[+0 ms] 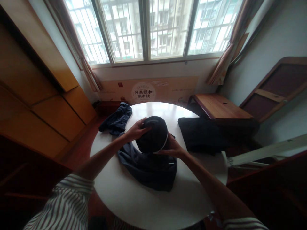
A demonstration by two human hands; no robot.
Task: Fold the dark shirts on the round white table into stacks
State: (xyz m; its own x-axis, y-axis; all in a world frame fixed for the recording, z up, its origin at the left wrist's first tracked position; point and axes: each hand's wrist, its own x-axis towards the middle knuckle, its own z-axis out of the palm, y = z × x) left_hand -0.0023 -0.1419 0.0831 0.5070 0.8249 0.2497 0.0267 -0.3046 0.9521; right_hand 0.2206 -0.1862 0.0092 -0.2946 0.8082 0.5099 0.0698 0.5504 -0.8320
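Between my two hands is a rounded black cap-like thing [153, 135] with a thin white edge along its right side; its exact kind is hard to make out. My left hand [138, 129] grips its upper left, thumb lying across the dark surface. On its lower right, my right hand [174, 147] holds it by the white edge, with some fingers hidden behind. Beneath it a crumpled dark navy garment [151, 172] is spread on the round white table [144, 207].
Another dark blue garment [117, 118] hangs over the table's far left edge. Folded black cloth [201, 132] lies at the right. Beyond it stands a wooden side table [223, 105]. Orange cabinets [55, 111] line the left, and barred windows [165, 28] are ahead.
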